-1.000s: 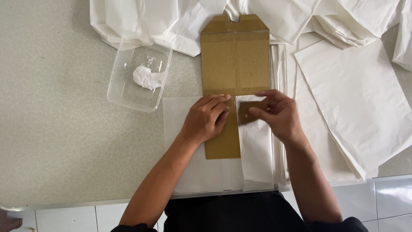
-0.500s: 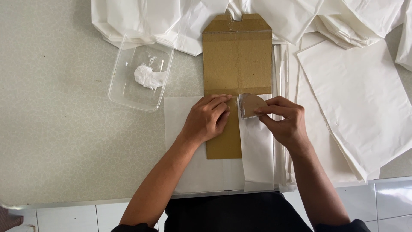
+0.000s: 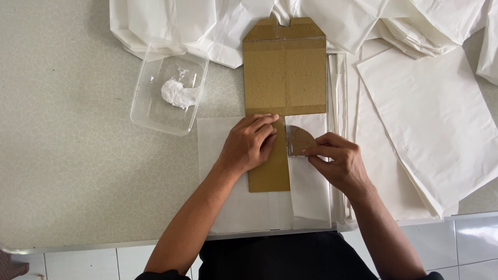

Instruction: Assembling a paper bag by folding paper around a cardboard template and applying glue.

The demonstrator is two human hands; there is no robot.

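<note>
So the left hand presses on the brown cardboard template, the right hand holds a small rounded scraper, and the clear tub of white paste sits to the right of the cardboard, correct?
Not quite. In the head view the clear tub of white paste sits left of the cardboard template, not right. The left hand does press on it, and the right hand holds the rounded scraper.

Single head-worn view, looking steeply down, close over the table (image 3: 78,155), near edge at bottom

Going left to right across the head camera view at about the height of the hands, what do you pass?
Clear plastic tub with white paste → left hand pressing on the brown cardboard template → small rounded cardboard scraper → right hand holding that scraper → stack of white paper sheets.
</note>
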